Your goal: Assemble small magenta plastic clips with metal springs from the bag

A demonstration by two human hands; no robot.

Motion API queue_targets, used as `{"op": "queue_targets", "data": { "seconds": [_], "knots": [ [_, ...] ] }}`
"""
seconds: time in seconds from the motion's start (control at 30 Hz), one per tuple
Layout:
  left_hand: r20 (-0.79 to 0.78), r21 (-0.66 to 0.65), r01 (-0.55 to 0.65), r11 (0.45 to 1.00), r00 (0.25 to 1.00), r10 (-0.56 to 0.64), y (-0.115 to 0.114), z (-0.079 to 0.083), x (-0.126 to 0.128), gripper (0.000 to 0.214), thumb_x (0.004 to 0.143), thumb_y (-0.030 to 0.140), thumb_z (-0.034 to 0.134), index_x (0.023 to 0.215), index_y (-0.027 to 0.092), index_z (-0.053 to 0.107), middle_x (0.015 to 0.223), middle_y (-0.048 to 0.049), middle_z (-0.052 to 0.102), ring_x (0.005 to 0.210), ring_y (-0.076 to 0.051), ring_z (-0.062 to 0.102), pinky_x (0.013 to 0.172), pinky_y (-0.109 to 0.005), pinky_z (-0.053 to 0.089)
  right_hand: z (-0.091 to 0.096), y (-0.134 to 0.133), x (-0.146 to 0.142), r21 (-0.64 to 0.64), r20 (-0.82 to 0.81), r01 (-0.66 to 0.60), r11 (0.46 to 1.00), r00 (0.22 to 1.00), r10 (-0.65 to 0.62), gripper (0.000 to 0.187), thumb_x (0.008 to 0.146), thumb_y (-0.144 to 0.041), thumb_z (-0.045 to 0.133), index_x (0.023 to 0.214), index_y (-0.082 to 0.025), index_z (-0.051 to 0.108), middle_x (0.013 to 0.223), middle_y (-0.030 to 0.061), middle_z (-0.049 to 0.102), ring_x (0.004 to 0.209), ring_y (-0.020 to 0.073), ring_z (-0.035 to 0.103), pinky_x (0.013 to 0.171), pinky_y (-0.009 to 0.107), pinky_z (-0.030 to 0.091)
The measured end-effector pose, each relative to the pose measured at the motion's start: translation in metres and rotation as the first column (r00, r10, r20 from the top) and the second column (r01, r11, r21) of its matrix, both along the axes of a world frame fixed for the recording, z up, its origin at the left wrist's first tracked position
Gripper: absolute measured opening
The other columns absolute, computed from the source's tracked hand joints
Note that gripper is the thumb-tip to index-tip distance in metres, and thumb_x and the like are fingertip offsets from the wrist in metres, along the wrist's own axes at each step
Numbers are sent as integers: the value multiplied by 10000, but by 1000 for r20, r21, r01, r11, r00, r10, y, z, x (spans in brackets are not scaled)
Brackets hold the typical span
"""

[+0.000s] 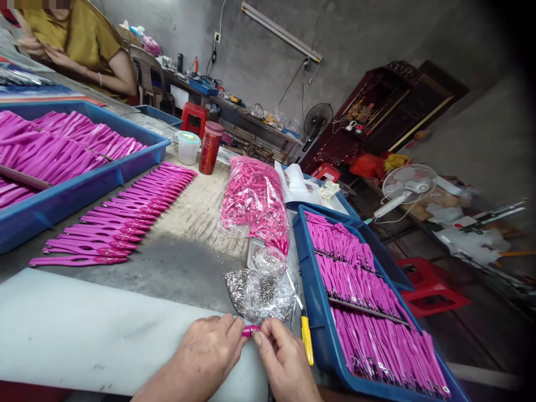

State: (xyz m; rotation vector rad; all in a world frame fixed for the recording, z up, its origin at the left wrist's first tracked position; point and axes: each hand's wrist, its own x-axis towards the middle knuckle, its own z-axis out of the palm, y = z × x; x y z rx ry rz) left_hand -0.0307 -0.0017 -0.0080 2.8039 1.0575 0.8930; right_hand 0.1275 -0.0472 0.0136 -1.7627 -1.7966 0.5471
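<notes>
My left hand (207, 349) and my right hand (281, 357) meet at the table's near edge, both pinching a small pink plastic piece (250, 330) between their fingertips. Just beyond them lies a clear bag of small metal parts (262, 290). A yellow-handled tool (306, 338) rests beside my right hand, against a blue tray (318, 312) packed with rows of pink handles. A row of pink handles (125, 215) is laid out on the table to the left.
A bag of pink pieces (255, 201) sits mid-table. Another blue tray (84, 184) of pink handles is at far left. A red bottle (210, 148) and plastic cup (188, 147) stand behind. A person in yellow (84, 42) sits at far left. A fan (408, 187) and red stools (427, 287) are right.
</notes>
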Motion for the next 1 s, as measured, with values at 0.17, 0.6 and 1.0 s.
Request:
{"op": "queue_targets", "data": {
  "seconds": [0.17,0.6,1.0],
  "knots": [
    [25,12,0,1000,1000,0,-1,4,-1,123,819,143,462,717,209,483,556,28,542,416,-177,554,389,-302,465,3,0,-1,53,-46,39,998,998,-36,231,888,-353,401,714,-214,463,564,-47,503,508,117,495,495,199,355],
    [91,54,38,998,995,-43,0,8,-1,223,877,129,330,717,209,465,556,27,542,429,-157,555,412,-271,435,-9,6,-7,-12,-134,23,1000,991,-24,306,868,-379,432,641,-188,503,566,-28,521,534,114,478,473,198,312],
    [91,65,46,997,994,-52,2,3,-3,249,902,176,302,722,209,472,562,17,544,429,-137,537,414,-250,392,-27,3,-7,91,-184,73,993,981,-55,451,881,-532,341,624,-198,502,483,-42,467,452,113,455,444,196,349]
  ]
}}
